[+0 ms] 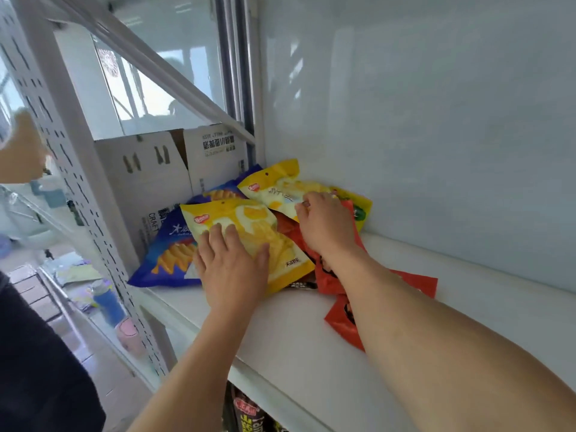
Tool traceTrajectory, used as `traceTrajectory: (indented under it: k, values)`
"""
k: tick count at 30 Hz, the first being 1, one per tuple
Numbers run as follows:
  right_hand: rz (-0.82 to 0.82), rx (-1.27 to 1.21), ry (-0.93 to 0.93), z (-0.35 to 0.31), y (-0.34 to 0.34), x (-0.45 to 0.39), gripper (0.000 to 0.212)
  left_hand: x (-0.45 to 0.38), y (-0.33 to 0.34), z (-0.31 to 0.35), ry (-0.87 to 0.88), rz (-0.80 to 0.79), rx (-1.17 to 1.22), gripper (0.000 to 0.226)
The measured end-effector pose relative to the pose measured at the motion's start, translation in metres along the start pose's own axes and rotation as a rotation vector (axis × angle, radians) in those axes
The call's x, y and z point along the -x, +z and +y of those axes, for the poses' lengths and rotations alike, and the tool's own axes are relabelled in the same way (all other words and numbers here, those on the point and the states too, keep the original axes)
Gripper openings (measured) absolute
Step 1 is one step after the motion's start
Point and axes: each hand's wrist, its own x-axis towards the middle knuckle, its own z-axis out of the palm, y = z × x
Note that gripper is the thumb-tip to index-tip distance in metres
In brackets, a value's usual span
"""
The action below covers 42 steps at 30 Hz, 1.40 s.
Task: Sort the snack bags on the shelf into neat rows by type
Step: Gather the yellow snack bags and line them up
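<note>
From my head camera I look down at a white shelf (311, 332) with a loose heap of snack bags piled toward its back left corner. My left hand (230, 266) lies flat, fingers straight and spread, pressing on the near yellow bag (249, 226), which rests on top of the pile. My right hand (324, 222) reaches further back with its fingers curled, pinching the lower edge of the far yellow bag (277, 185), which leans up toward the white back wall (405, 120). A blue bag (171, 251) lies partly under the near yellow one and sticks out to the left, touching a cardboard box (149, 176) that stands in the corner; a second blue bag (218, 191) peeks out between the two yellow ones. Red bags (417, 283) lie under my right forearm, one sliding toward the front of the shelf. A yellow-green bag (363, 210) sits just behind my right hand against the wall. Dark packets (249, 414) show on the shelf below. Another person's hand (23, 151) is at the far left edge, blurred.
</note>
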Motion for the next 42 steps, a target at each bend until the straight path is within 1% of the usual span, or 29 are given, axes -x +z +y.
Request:
traceTrajectory:
  k: [2, 4, 8, 11, 14, 17, 19, 21, 22, 25, 27, 30, 32, 33, 34, 36, 38, 40, 42]
  values:
    - [0.012, 0.006, 0.015, -0.004, 0.01, -0.02, 0.043, -0.006, 0.003, -0.007, -0.091, -0.027, 0.065, 0.086]
    - [-0.015, -0.001, 0.059, -0.006, 0.016, -0.037, 0.049, -0.011, 0.004, -0.013, -0.129, -0.058, 0.07, 0.095]
    - [-0.144, 0.044, 0.235, -0.002, 0.023, -0.068, 0.063, -0.024, 0.0, -0.02, -0.11, -0.09, -0.025, 0.111]
    - [-0.219, 0.097, 0.327, -0.003, 0.024, -0.074, 0.07, -0.034, -0.006, -0.029, -0.13, -0.157, -0.011, 0.122]
    - [-0.223, 0.064, 0.434, -0.004, 0.025, -0.073, 0.089, -0.044, -0.011, -0.041, -0.123, -0.198, 0.01, 0.13]
    - [-0.323, 0.086, 0.524, -0.005, 0.023, -0.074, 0.105, -0.057, -0.019, -0.057, -0.128, -0.245, 0.004, 0.137]
    - [-0.369, 0.054, 0.575, -0.005, 0.024, -0.071, 0.109, -0.065, -0.022, -0.065, -0.125, -0.306, 0.017, 0.138]
    - [-0.341, -0.059, 0.612, -0.007, 0.027, -0.068, 0.105, -0.069, -0.026, -0.066, -0.102, -0.345, 0.072, 0.131]
    - [-0.301, -0.132, 0.622, -0.009, 0.026, -0.066, 0.098, -0.07, -0.028, -0.064, -0.086, -0.354, 0.121, 0.126]
    - [-0.134, -0.37, 0.616, -0.01, 0.02, -0.06, 0.069, -0.069, -0.033, -0.062, -0.046, -0.358, 0.349, 0.116]
    - [-0.013, -0.509, 0.666, -0.007, 0.012, -0.053, 0.065, -0.07, -0.035, -0.064, -0.024, -0.358, 0.52, 0.114]
    - [0.129, -0.66, 0.748, 0.003, -0.009, -0.031, 0.058, -0.069, -0.039, -0.063, -0.091, -0.434, 0.808, 0.12]
    - [0.178, -0.694, 0.784, 0.014, -0.029, -0.009, 0.049, -0.062, -0.043, -0.057, -0.148, -0.53, 0.943, 0.12]
    - [0.203, -0.69, 0.799, 0.021, -0.039, 0.004, 0.045, -0.057, -0.043, -0.052, -0.169, -0.591, 1.037, 0.115]
    - [0.221, -0.673, 0.819, 0.027, -0.051, 0.02, 0.042, -0.051, -0.043, -0.046, -0.185, -0.657, 1.153, 0.105]
    - [0.251, -0.683, 0.868, 0.041, -0.071, 0.052, 0.05, -0.037, -0.039, -0.033, -0.197, -0.78, 1.335, 0.084]
    - [0.28, -0.729, 0.904, 0.055, -0.09, 0.088, 0.053, -0.019, -0.039, -0.015, -0.19, -0.892, 1.412, 0.072]
    - [0.317, -0.733, 0.921, 0.066, -0.109, 0.121, 0.049, 0.004, -0.043, 0.004, -0.167, -1.04, 1.439, 0.055]
    - [0.365, -0.737, 0.938, 0.075, -0.128, 0.152, 0.043, 0.03, -0.048, 0.022, -0.187, -1.197, 1.453, 0.041]
